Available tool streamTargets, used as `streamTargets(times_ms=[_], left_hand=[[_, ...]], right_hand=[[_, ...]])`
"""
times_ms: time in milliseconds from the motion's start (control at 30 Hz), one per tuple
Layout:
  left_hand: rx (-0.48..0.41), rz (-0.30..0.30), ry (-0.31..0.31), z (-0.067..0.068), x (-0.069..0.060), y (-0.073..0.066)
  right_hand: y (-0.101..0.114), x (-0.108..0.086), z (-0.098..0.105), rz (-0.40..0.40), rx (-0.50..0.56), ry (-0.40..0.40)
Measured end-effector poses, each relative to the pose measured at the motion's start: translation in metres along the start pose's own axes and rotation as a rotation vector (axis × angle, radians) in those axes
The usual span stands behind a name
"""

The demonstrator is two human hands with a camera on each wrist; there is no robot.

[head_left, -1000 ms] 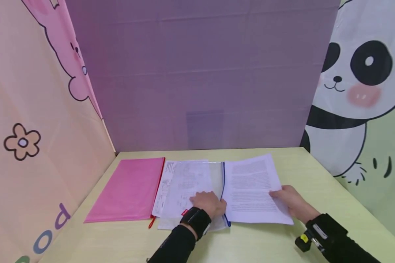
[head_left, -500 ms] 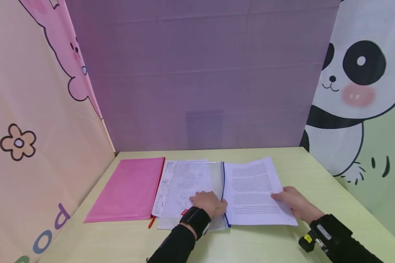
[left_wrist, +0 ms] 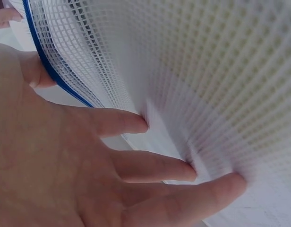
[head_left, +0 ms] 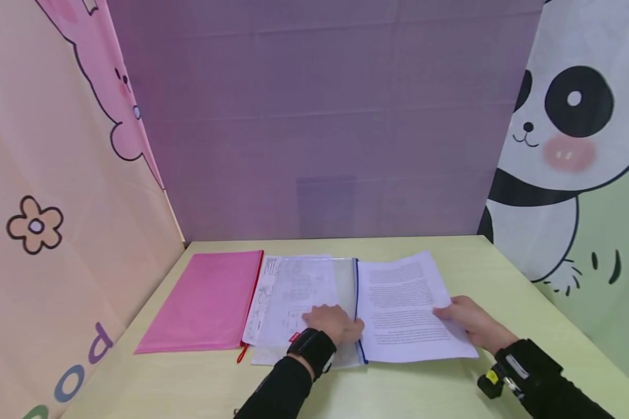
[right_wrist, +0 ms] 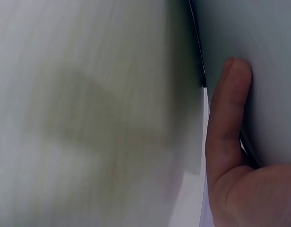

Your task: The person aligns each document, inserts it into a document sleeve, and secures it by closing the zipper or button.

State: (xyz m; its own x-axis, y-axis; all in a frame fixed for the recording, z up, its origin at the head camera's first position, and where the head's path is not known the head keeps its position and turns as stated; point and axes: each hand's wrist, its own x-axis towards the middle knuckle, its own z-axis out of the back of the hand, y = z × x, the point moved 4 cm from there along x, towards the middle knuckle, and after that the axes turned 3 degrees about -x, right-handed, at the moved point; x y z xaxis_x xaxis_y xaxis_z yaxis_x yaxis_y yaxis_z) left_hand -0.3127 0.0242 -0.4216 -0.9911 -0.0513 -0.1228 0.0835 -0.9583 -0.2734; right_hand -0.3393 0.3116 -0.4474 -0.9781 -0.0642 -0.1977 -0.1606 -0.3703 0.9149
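A clear mesh zipper pouch (head_left: 346,285) lies mid-table, with a blue zipper edge (left_wrist: 39,54) on its right side. My left hand (head_left: 336,325) presses on the pouch; in the left wrist view its fingers are extended against the mesh and its thumb is at the blue edge. Printed paper (head_left: 400,297) extends right from that edge; whether its left end is inside the pouch I cannot tell. My right hand (head_left: 474,325) pinches the paper's right side, slightly raised off the table. In the right wrist view one straight finger (right_wrist: 228,113) lies against the sheet's underside.
A pink zipper pouch (head_left: 204,302) with a red edge lies on the left. Printed sheets (head_left: 262,297) show beside and through the clear pouch. The pale table (head_left: 398,390) ends at a purple backdrop (head_left: 325,116), with patterned cloth walls on both sides.
My right hand has moved slightly right and toward me, and the paper's near right corner has shifted with it. My left hand stays nearly still on the pouch.
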Motion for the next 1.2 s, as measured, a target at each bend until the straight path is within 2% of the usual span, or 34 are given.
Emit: streamTargets(times_ms=[233, 433, 733, 967, 1200], left_hand=[[0.011, -0.005, -0.005, -0.002, 0.002, 0.0], [0.013, -0.006, -0.023, -0.002, 0.003, 0.0], [0.027, -0.005, -0.013, -0.003, 0.003, 0.0], [0.028, -0.03, -0.004, -0.003, 0.003, 0.0], [0.026, -0.037, -0.002, -0.005, 0.003, 0.001]], right_hand=[[0.002, 0.005, -0.004, -0.001, 0.001, 0.012], [0.004, 0.007, -0.011, 0.026, 0.044, 0.044], [0.009, 0.009, -0.027, 0.048, 0.045, 0.044], [0.011, 0.013, -0.033, 0.017, 0.008, -0.001], [0.011, 0.013, -0.038, 0.043, 0.028, 0.02]])
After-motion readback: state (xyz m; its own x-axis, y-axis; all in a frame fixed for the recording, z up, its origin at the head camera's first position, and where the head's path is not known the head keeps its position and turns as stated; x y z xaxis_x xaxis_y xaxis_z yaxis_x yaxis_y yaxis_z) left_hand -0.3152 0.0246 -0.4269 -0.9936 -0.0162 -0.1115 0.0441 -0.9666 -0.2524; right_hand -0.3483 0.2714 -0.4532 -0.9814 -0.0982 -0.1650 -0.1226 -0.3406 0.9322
